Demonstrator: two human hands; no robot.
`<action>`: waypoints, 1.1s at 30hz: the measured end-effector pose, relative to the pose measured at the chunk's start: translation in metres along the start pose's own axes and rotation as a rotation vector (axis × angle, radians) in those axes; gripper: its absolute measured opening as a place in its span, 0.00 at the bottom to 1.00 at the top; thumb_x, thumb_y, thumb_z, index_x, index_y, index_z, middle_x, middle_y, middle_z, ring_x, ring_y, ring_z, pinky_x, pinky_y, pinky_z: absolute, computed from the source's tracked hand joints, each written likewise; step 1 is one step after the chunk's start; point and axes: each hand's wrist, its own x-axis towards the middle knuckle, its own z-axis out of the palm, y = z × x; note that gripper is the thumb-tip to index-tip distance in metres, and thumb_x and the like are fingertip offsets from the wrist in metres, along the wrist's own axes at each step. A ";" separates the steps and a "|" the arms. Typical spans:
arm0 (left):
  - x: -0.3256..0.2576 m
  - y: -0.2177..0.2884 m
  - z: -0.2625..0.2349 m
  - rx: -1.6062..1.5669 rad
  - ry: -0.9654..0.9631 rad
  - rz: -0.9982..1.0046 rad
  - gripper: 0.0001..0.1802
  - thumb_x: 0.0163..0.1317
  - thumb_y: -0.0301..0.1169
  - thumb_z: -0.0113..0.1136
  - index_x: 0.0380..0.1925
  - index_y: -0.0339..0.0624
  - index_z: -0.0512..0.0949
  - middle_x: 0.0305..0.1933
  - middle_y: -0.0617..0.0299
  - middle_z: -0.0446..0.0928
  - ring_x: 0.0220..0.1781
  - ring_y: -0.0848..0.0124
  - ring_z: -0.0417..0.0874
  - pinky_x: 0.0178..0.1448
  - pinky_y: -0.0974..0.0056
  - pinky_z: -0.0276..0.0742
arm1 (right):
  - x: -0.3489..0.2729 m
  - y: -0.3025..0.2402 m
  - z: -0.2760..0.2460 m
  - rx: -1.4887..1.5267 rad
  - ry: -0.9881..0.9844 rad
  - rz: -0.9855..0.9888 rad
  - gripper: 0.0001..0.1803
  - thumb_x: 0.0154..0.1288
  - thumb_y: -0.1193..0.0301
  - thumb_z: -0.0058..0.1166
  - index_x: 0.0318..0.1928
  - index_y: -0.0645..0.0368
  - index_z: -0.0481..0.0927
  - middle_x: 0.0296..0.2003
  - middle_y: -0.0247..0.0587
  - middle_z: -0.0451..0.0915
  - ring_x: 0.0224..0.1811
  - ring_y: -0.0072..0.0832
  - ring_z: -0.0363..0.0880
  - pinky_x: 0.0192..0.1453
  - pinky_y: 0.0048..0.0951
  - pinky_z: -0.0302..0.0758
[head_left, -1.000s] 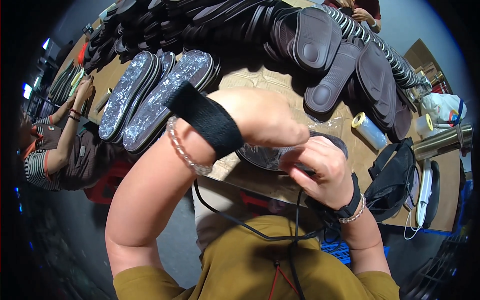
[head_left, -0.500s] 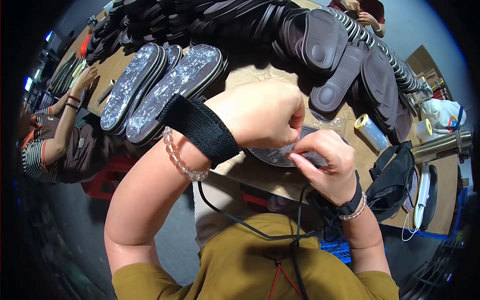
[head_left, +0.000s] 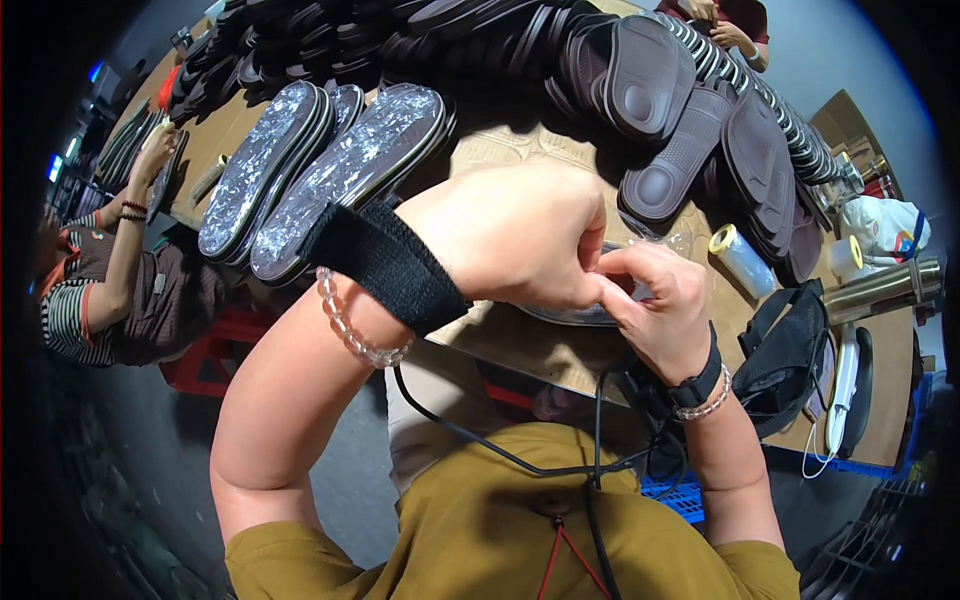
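Note:
My left hand (head_left: 530,235) is closed, fingers curled down over a dark insole (head_left: 568,316) on the table. Its fingertips meet those of my right hand (head_left: 668,312), which pinches with thumb and forefinger. Thin clear plastic film (head_left: 655,232) glints around the insole and by the fingers; both hands appear to grip it. Most of the insole lies hidden under my hands. To the left stand two stacks of film-wrapped insoles, a nearer stack (head_left: 350,180) and an outer stack (head_left: 262,165).
Piles of bare dark insoles (head_left: 650,80) line the far side. At right are a film roll (head_left: 742,262), a black bag (head_left: 785,355) and a metal cylinder (head_left: 880,288). A co-worker's arm (head_left: 130,235) is at left; another person's hands (head_left: 730,35) show at the far right.
My right hand has shifted slightly up and its fingertips have come against my left hand's. My left hand has moved slightly. The co-worker's hand at left has moved a little leftward.

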 end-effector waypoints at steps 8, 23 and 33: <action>-0.005 0.001 0.016 0.057 0.245 0.159 0.06 0.58 0.30 0.68 0.35 0.43 0.84 0.32 0.54 0.85 0.36 0.56 0.88 0.43 0.55 0.82 | 0.012 0.025 -0.037 -0.121 -0.107 -0.106 0.13 0.67 0.67 0.67 0.49 0.58 0.85 0.43 0.48 0.87 0.47 0.46 0.84 0.55 0.40 0.77; -0.005 -0.005 0.020 -0.040 0.194 0.058 0.07 0.55 0.25 0.68 0.34 0.39 0.83 0.29 0.56 0.83 0.25 0.63 0.82 0.34 0.60 0.79 | 0.007 0.081 -0.073 -0.282 -0.392 -0.195 0.20 0.52 0.84 0.58 0.46 0.53 0.87 0.45 0.34 0.86 0.55 0.37 0.77 0.60 0.39 0.72; -0.005 -0.005 0.019 0.006 0.141 0.022 0.11 0.55 0.24 0.69 0.40 0.39 0.88 0.31 0.56 0.85 0.26 0.65 0.84 0.36 0.62 0.81 | 0.000 0.084 -0.066 -0.432 -0.387 -0.219 0.13 0.50 0.77 0.63 0.39 0.55 0.86 0.37 0.36 0.81 0.53 0.38 0.75 0.68 0.43 0.65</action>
